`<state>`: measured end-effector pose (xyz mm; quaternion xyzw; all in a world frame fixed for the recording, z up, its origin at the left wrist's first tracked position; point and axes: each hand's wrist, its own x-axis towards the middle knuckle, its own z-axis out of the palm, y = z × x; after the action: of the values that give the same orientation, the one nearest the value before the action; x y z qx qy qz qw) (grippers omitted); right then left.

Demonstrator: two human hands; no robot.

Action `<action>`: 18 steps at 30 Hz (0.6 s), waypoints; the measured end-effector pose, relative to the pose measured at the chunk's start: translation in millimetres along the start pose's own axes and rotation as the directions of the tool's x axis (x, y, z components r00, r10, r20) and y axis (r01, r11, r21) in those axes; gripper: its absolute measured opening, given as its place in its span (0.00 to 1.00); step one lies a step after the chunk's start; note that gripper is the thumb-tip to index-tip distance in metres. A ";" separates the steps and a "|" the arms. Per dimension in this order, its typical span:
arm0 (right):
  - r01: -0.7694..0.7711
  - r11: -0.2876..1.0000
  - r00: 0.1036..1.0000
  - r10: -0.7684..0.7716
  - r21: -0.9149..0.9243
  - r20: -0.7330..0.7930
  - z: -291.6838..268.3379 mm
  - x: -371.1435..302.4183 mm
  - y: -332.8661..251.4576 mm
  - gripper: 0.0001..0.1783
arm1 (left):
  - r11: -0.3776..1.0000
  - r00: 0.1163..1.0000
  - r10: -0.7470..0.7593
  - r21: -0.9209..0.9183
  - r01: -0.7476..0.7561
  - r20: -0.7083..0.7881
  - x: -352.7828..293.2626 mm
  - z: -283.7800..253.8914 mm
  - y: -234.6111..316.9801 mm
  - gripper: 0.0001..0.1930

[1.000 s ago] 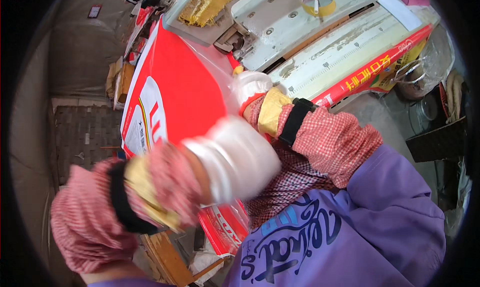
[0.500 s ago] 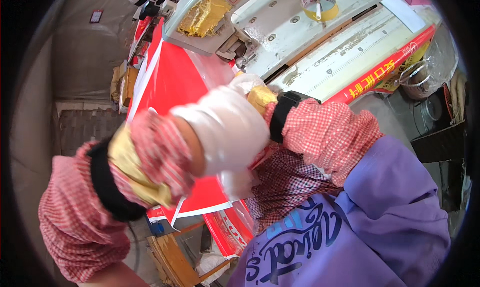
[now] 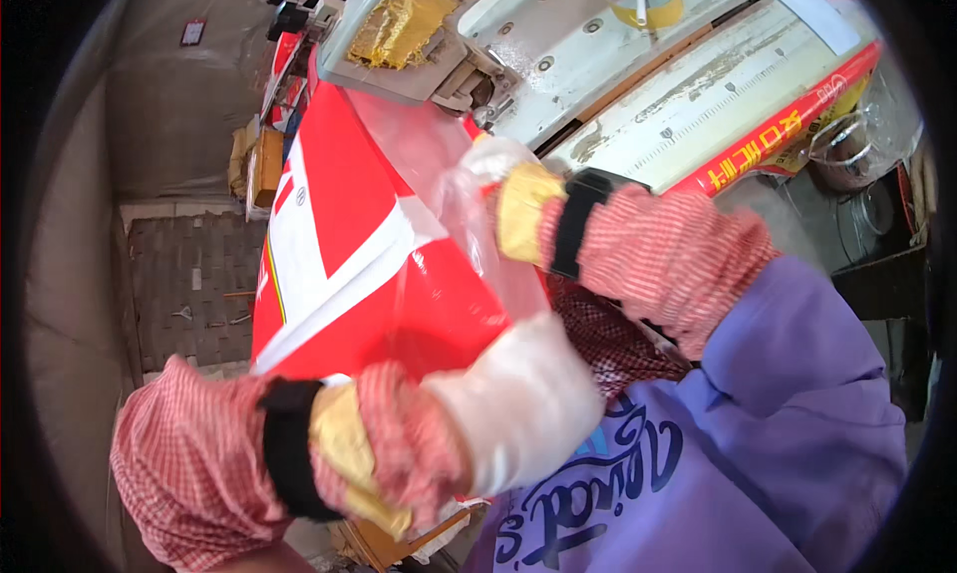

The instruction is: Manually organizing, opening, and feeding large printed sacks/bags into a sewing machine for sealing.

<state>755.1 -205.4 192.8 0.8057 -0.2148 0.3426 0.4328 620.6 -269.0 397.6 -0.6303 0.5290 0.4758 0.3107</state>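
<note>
A red and white printed plastic bag (image 3: pixel 364 214), with a clear film (image 3: pixel 469 199) along its right side, lies creased in front of the machine. My right hand (image 3: pixel 500 161), in a white glove, is closed on the bag's edge and film, just below the machine's metal parts (image 3: pixel 477 79). My left hand (image 3: pixel 533 398), also white-gloved, is at the bag's near right corner, close to my body. Motion smears it and its fingers are hidden. Checked sleeve covers with black bands wrap both forearms.
A pale sewing machine (image 3: pixel 568 59) with a ruler-marked bed edge stands at the far side, a yellow cloth pad (image 3: pixel 404 24) on it. A tape roll (image 3: pixel 646 2) sits on top. Another red printed bag (image 3: pixel 753 159) lies along the right edge, beside a clear plastic wrapping (image 3: pixel 867 134).
My left hand has moved toward my body and right, away from the right hand. The red bag has shifted, showing more of its white printed part. My right hand stays near the machine.
</note>
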 end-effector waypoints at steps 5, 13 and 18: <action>-0.071 0.787 0.992 -0.008 -0.613 -0.125 -5.4 -8.6 -31.7 0.18 | 0.999 0.952 -0.042 -0.015 0.039 -0.305 -34.3 8.5 -26.5 0.06; -0.133 0.372 0.848 -0.437 -0.919 -0.300 9.5 -5.9 -10.5 0.17 | 0.934 0.899 -0.287 -0.307 0.185 -0.331 -5.7 10.7 1.5 0.10; -0.099 -0.613 0.984 -0.177 -0.784 0.013 34.2 -3.8 41.1 0.08 | 0.983 0.913 -0.173 -0.121 0.137 -0.369 -3.2 11.8 -20.8 0.07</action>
<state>738.6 -256.0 199.3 -0.0560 -0.3311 -0.0016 0.9419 637.5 -252.0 394.1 -0.7639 0.5046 0.3431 0.2101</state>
